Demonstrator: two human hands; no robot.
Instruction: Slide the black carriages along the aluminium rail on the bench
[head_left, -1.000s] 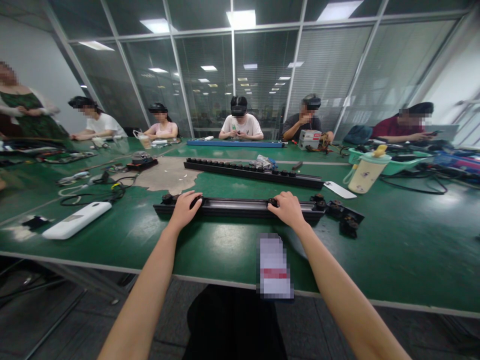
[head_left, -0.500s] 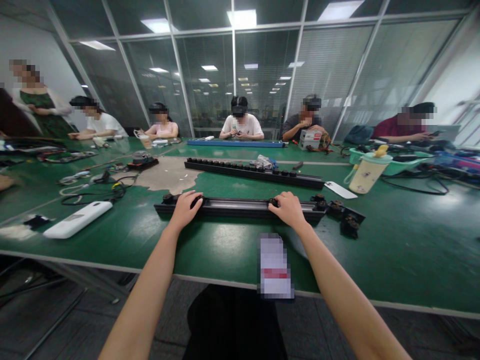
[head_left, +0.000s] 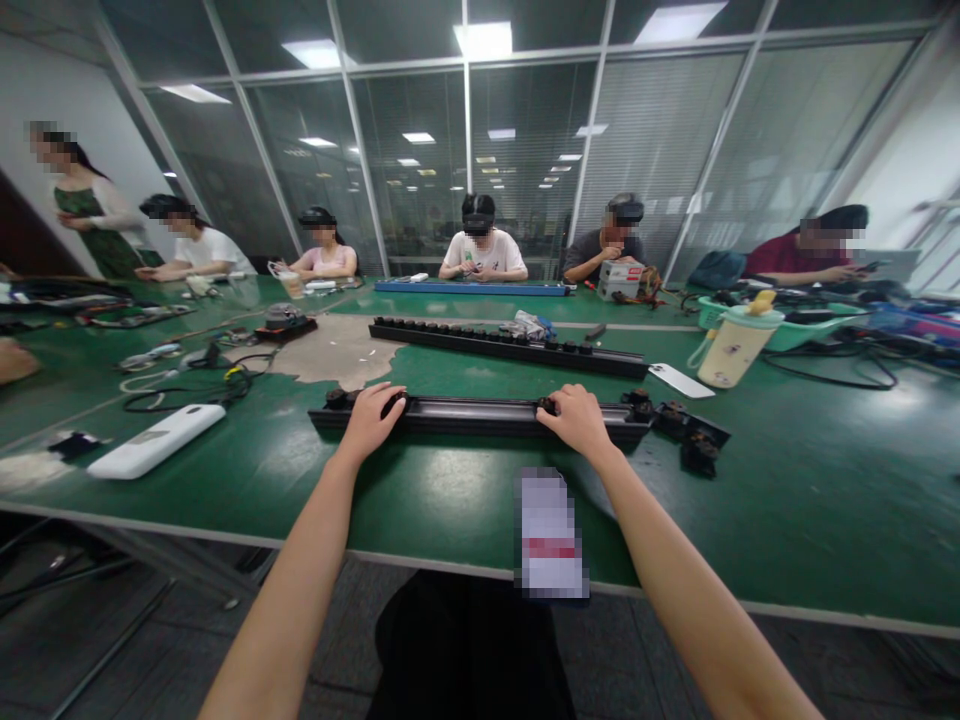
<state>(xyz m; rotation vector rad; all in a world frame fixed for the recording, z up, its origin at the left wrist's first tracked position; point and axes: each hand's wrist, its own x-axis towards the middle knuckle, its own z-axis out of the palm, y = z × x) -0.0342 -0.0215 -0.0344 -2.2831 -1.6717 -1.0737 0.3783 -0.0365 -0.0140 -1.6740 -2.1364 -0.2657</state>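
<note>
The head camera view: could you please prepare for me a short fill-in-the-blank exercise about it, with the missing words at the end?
1. The left hand and the right hand are on the ____ black rail, not on two separate ones.
2. The tabletop is ____ in colour.
3. The long bar near the table's far edge is ____.
4. In the picture, the cream cup stands to the ____ of the white phone.

Missing words: same; green; blue; right.
</note>
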